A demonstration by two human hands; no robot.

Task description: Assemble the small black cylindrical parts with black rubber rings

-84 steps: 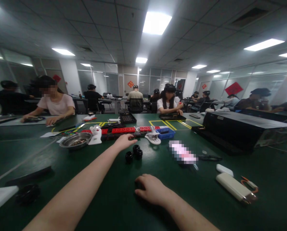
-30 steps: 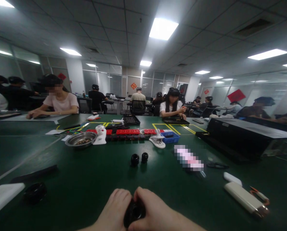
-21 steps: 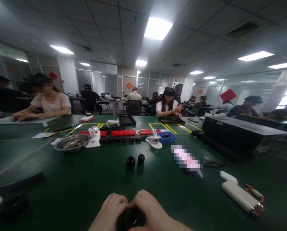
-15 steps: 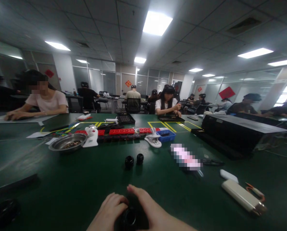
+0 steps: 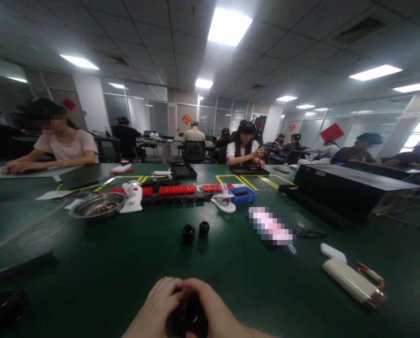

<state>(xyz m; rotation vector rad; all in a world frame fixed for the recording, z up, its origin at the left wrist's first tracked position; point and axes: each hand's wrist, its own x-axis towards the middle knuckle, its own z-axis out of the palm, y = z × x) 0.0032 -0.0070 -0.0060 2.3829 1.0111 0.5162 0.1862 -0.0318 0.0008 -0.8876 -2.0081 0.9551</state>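
Observation:
At the bottom edge of the view my left hand and my right hand meet, both closed around a small black round part held between them over the green table. Only its dark front shows between the fingers. Two more black round parts stand side by side on the table, about an arm's length beyond my hands.
A metal bowl, a white clip, a blue tray and a red strip lie farther back. At right sit a white power bank and a black case. Other people work at tables behind.
My left hand reached out to the group of black parts, then drew back with one. Both hands now grip it close to me, and my fingers have shifted around it.

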